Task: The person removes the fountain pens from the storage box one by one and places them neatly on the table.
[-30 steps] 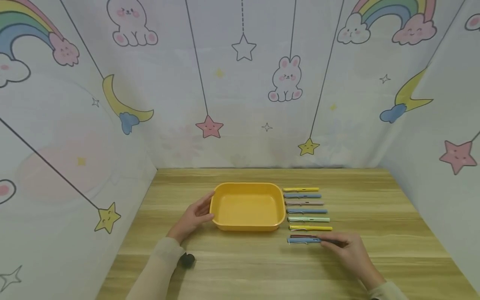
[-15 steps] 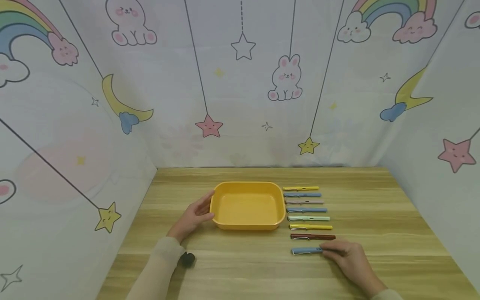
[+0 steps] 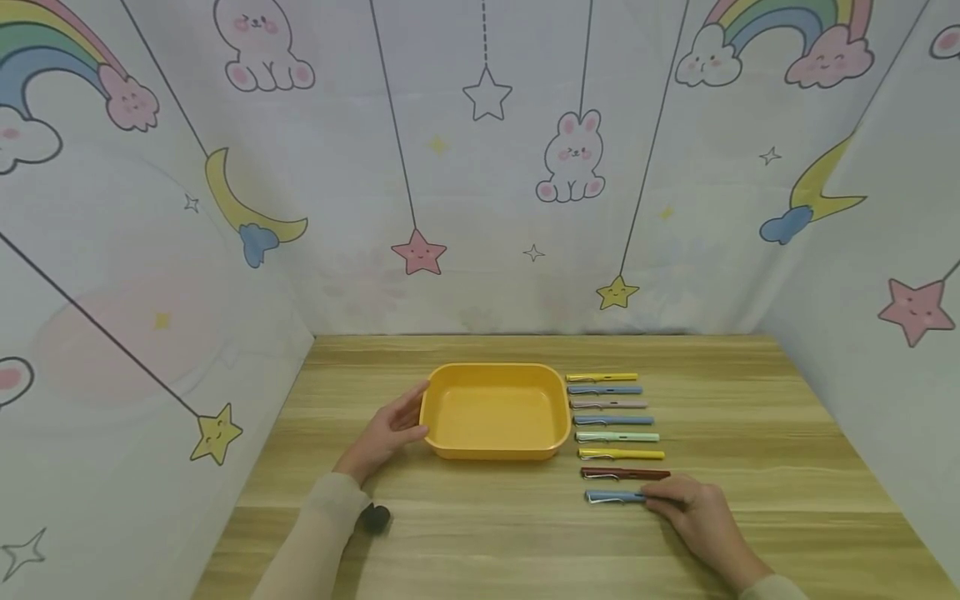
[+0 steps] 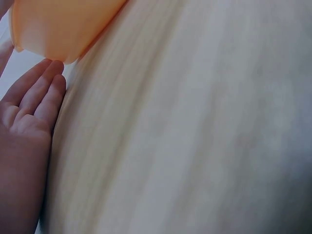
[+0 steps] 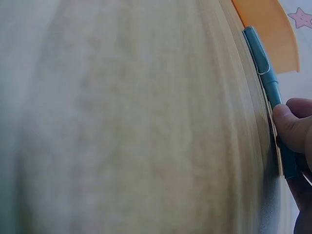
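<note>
My right hand (image 3: 697, 510) pinches the right end of a blue pen (image 3: 609, 497) with a silver clip, between thumb and fingers. In the right wrist view the pen (image 5: 261, 61) lies along the tabletop, its lower part partly behind the thumb. Just beyond it, a dark red pen (image 3: 622, 473) lies parallel. My left hand (image 3: 384, 435) rests its extended fingers and thumb against the left end of a yellow tray (image 3: 495, 455). From the left wrist, the straight fingers (image 4: 51, 100) show below the tray's wall (image 4: 58, 34).
Beyond the dark red pen runs a column of several pens beside the tray's right side: yellow (image 3: 630, 455), pale green (image 3: 633, 437), blue, pinkish and another yellow (image 3: 611, 377) farthest back. The wooden table (image 3: 487, 533) meets a printed curtain (image 3: 480, 292) behind and at both sides.
The blue pen, held in the right hand, has come from over the dark red pen toward the person, then shifted slightly back. The dark red pen now shows fully. Left hand and tray stay put.
</note>
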Tool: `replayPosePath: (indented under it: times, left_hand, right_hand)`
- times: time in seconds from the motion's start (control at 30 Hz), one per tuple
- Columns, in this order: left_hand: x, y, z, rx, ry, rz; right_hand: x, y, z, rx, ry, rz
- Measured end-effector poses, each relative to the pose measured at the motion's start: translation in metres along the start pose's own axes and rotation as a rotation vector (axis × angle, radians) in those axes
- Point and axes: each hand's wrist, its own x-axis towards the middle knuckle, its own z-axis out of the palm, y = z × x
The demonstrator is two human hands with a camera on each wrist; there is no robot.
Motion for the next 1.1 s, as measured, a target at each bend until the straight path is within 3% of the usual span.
replayPosePath:
  times: [0.57, 0.83, 1.1]
  left_hand:
    - [0.0005, 0.0009, 0.0005, 0.050, 0.032, -0.063]
    - [0.0013, 0.0014, 0.0002, 0.039, 0.014, -0.032]
    - [0.0014, -0.0004, -0.0005, 0.035, 0.020, -0.048]
  right_hand:
    - [0.0030, 0.0001, 0.0021, -0.022, 0.000, -0.013]
    - [0.0040, -0.0006, 0.0022, -0.041, -0.008, -0.005]
    - [0.0031, -0.0001, 0.0027, -0.037, -0.015, 0.005]
